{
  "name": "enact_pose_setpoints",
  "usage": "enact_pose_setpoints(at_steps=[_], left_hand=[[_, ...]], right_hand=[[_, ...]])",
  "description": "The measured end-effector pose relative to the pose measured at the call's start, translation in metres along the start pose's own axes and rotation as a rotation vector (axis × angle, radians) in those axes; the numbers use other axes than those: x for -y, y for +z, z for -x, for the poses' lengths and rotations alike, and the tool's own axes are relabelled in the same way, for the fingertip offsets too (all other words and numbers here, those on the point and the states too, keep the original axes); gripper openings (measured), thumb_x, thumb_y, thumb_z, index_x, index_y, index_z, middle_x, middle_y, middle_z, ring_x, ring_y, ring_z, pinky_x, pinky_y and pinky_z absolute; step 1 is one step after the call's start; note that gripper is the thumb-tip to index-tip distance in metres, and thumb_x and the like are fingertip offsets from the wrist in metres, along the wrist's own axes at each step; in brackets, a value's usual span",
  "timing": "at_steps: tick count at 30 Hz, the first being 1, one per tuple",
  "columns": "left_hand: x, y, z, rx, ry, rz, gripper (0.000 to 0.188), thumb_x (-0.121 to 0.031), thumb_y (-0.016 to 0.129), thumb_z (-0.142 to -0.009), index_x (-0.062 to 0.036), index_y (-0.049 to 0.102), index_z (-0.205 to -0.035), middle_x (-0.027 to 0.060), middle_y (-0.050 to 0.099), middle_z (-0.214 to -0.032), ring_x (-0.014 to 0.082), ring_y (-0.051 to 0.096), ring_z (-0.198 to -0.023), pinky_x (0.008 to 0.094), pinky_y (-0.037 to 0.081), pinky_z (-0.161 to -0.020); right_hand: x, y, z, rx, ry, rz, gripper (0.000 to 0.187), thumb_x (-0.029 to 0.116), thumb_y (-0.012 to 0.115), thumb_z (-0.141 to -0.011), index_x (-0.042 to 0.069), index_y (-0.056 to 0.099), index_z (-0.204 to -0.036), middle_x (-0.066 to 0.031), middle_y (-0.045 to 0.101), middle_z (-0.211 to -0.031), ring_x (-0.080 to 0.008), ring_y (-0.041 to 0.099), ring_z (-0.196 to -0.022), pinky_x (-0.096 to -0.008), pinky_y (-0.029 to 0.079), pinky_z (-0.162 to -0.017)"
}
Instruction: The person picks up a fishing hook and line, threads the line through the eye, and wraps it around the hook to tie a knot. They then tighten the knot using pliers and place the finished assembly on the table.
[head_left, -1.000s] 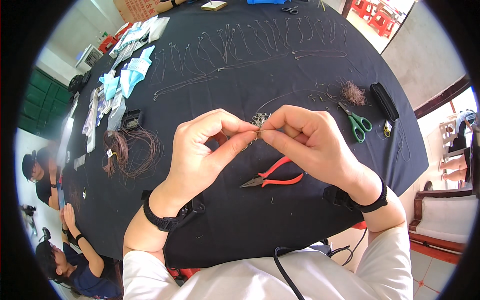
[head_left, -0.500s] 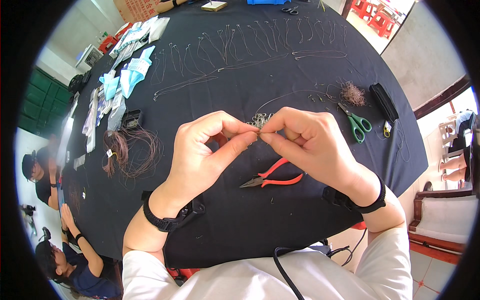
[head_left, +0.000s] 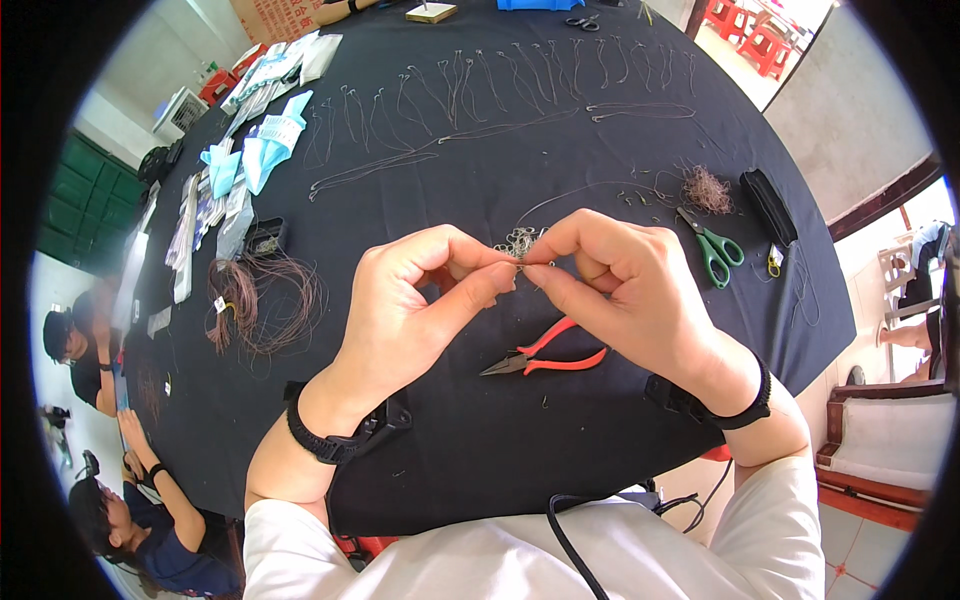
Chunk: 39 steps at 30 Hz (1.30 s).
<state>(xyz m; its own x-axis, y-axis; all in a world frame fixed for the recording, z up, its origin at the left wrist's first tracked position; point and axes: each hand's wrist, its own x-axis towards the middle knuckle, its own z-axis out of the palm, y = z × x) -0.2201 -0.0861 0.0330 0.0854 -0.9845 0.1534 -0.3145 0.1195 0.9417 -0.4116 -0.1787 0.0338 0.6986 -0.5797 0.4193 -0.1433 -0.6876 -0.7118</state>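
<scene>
My left hand and my right hand meet over the black table, each with thumb and forefinger pinched together. Between the touching fingertips runs a short bit of thin brownish fishing line; any finer part there is too small to make out. Just beyond the fingertips lies a pile of small silvery metal pieces, partly covered by my hands. A pair of needle-nose pliers with red handles rests below my hands, its tips pointing left. One tiny hook lies nearer to me.
Green-handled scissors, a tangle of brown line and a black case lie at right. Coiled line and plastic packets occupy the left. Lines with small hooks are spread out at the back. Two people sit at left.
My fingertips shift very slightly, with the right hand's thumb and forefinger a touch farther from the left's. The pliers and the things around stay where they were.
</scene>
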Motion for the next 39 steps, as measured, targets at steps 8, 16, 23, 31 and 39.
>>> enact_pose_setpoints(at_steps=[8, 16, 23, 31, 39], left_hand=[[0.0015, 0.0005, -0.0005, 0.011, -0.017, 0.059, 0.006, -0.004, 0.067, -0.091, 0.0007, 0.068, -0.094, 0.0047, 0.068, -0.084, 0.0081, 0.063, -0.075, 0.0220, 0.051, -0.068], [0.0012, 0.0006, 0.0001, 0.012, -0.030, 0.083, 0.006, -0.005, 0.068, -0.091, 0.0005, 0.068, -0.092, 0.0049, 0.068, -0.083, 0.0081, 0.063, -0.075, 0.0219, 0.051, -0.067], [0.0003, 0.0007, 0.0003, 0.017, -0.063, 0.088, 0.006, -0.006, 0.068, -0.091, 0.0002, 0.067, -0.091, 0.0046, 0.068, -0.082, 0.0077, 0.063, -0.074, 0.0216, 0.050, -0.066], [-0.0001, -0.0002, 0.0001, -0.002, -0.036, 0.047, 0.005, -0.005, 0.068, -0.091, -0.0001, 0.067, -0.091, 0.0038, 0.067, -0.081, 0.0077, 0.063, -0.073, 0.0212, 0.050, -0.065], [0.0058, -0.0023, -0.0007, -0.012, 0.063, -0.004, 0.005, 0.003, 0.068, -0.088, 0.0011, 0.068, -0.093, 0.0047, 0.066, -0.086, 0.0089, 0.064, -0.077, 0.0217, 0.052, -0.068]], right_hand=[[0.0019, -0.0005, 0.0004, 0.024, 0.016, -0.004, 0.008, 0.010, 0.069, -0.085, 0.005, 0.064, -0.089, -0.0058, 0.049, -0.056, -0.0163, 0.045, -0.045, -0.0300, 0.037, -0.046], [0.0017, -0.0012, 0.0004, 0.022, -0.008, 0.000, 0.007, 0.009, 0.069, -0.085, 0.005, 0.064, -0.088, -0.0069, 0.052, -0.058, -0.0191, 0.050, -0.048, -0.0316, 0.039, -0.048], [-0.0048, 0.0036, 0.0004, -0.029, -0.117, 0.026, 0.009, 0.003, 0.073, -0.080, 0.005, 0.068, -0.088, 0.0011, 0.044, -0.056, -0.0064, 0.036, -0.047, -0.0252, 0.031, -0.045], [-0.0006, 0.0026, 0.0001, -0.045, -0.047, 0.075, 0.009, 0.010, 0.072, -0.081, 0.006, 0.065, -0.086, -0.0050, 0.050, -0.056, -0.0178, 0.052, -0.050, -0.0307, 0.041, -0.048], [0.0036, -0.0009, 0.0010, -0.009, 0.042, -0.015, 0.011, 0.012, 0.072, -0.082, 0.005, 0.066, -0.088, -0.0028, 0.043, -0.052, -0.0126, 0.040, -0.044, -0.0285, 0.034, -0.045]])
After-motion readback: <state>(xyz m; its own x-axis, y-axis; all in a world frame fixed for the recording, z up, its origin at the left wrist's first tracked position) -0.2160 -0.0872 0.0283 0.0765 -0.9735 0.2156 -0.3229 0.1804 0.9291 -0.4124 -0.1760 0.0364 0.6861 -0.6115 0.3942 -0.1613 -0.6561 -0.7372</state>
